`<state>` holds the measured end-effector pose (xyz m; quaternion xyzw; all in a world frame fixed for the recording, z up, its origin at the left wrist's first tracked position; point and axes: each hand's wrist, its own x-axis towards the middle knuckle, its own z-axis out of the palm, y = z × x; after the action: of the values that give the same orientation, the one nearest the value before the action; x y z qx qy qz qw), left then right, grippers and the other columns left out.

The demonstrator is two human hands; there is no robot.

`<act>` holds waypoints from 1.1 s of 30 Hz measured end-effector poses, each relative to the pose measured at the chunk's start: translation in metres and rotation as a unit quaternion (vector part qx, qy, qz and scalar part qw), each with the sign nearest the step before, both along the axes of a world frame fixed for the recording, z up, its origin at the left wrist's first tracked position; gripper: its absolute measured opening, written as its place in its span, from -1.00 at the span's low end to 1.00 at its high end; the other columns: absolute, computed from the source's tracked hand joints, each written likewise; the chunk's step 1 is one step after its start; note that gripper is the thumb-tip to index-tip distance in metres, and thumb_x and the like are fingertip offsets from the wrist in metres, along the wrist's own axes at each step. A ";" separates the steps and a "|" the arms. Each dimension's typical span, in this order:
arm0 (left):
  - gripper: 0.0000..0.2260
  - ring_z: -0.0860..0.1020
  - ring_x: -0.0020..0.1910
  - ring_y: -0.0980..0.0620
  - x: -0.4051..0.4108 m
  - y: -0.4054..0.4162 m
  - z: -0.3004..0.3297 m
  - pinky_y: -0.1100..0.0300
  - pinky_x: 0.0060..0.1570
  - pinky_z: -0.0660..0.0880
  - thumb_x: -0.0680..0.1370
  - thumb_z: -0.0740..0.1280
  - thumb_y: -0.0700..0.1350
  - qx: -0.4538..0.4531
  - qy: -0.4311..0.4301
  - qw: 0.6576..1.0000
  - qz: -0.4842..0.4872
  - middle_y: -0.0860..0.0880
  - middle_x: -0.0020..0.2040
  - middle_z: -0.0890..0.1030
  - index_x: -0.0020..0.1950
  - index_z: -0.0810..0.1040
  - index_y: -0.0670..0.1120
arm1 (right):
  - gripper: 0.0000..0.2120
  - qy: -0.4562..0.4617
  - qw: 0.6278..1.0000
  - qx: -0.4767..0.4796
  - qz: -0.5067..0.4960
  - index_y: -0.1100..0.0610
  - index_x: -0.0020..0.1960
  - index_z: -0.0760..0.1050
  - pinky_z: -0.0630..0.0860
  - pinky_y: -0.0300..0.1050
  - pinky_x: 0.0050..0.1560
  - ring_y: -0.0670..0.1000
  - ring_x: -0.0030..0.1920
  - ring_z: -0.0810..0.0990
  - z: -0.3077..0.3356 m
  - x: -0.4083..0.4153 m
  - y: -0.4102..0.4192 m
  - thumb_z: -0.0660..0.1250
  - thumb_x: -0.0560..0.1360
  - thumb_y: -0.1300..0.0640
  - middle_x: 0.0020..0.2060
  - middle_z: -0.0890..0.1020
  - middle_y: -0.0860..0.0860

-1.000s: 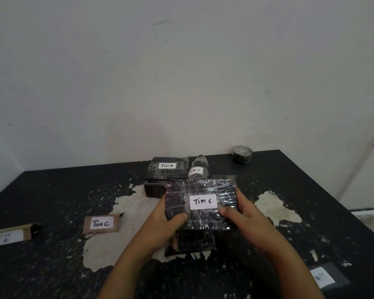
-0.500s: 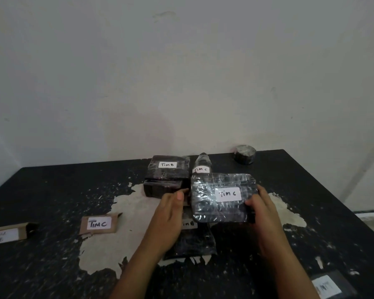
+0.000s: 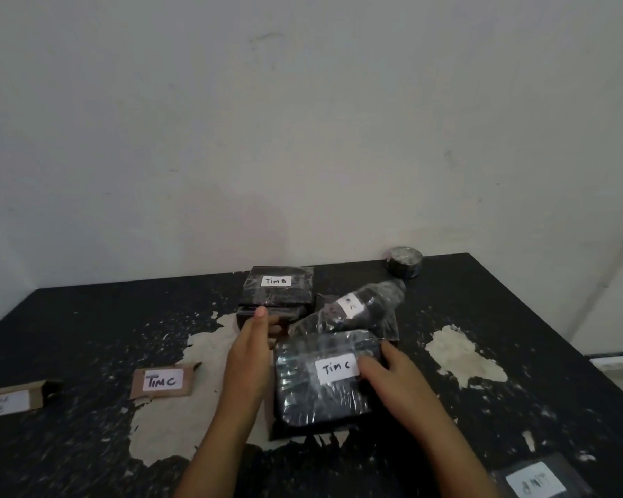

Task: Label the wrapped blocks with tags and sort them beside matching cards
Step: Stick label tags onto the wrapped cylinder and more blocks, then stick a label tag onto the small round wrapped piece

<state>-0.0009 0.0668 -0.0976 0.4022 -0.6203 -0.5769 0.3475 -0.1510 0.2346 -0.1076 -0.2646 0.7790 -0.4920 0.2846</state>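
Black table: block under right grip.

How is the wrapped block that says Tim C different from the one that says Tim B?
The Tim C block lies near the person, with the right hand resting on it; the Tim B block sits farther back, stacked on another dark block, the left hand just in front. Tim C looks wider and flatter, Tim B more boxy. Both are dark, wrapped in clear film, with white handwritten tags.
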 end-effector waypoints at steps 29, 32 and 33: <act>-0.75 0.39 0.27 0.05 -0.085 0.032 0.015 0.03 0.26 0.47 0.61 0.38 0.17 -0.470 -0.121 0.870 -0.084 0.13 0.19 0.49 0.20 0.63 0.09 | -0.83 0.225 0.966 -0.046 -0.116 -0.09 0.19 0.61 0.67 -0.02 -0.02 -0.14 -0.07 0.67 -0.004 -0.054 -0.017 0.43 0.65 -0.11 -0.05 0.69 -0.14; -0.75 0.43 0.24 0.02 -0.136 0.037 0.026 0.03 0.20 0.49 0.61 0.32 0.21 -0.498 -0.124 0.849 -0.123 0.12 0.15 0.52 0.16 0.63 0.10 | -0.84 0.219 0.964 -0.056 -0.139 -0.06 0.14 0.62 0.69 0.07 -0.01 -0.08 -0.08 0.69 0.005 -0.090 -0.017 0.39 0.67 -0.12 -0.07 0.70 -0.12; -0.75 0.44 0.24 0.01 -0.155 0.037 0.029 0.03 0.20 0.50 0.61 0.32 0.21 -0.503 -0.132 0.843 -0.139 0.10 0.15 0.54 0.16 0.63 0.10 | -0.86 0.215 0.964 -0.055 -0.149 -0.04 0.11 0.62 0.69 0.09 -0.02 -0.05 -0.09 0.69 0.009 -0.104 -0.018 0.37 0.68 -0.08 -0.09 0.70 -0.10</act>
<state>-0.1556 0.1039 -0.0685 0.1544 -0.9144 -0.1696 0.3335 -0.2546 0.2166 -0.0991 -0.2607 0.8239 -0.5029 0.0192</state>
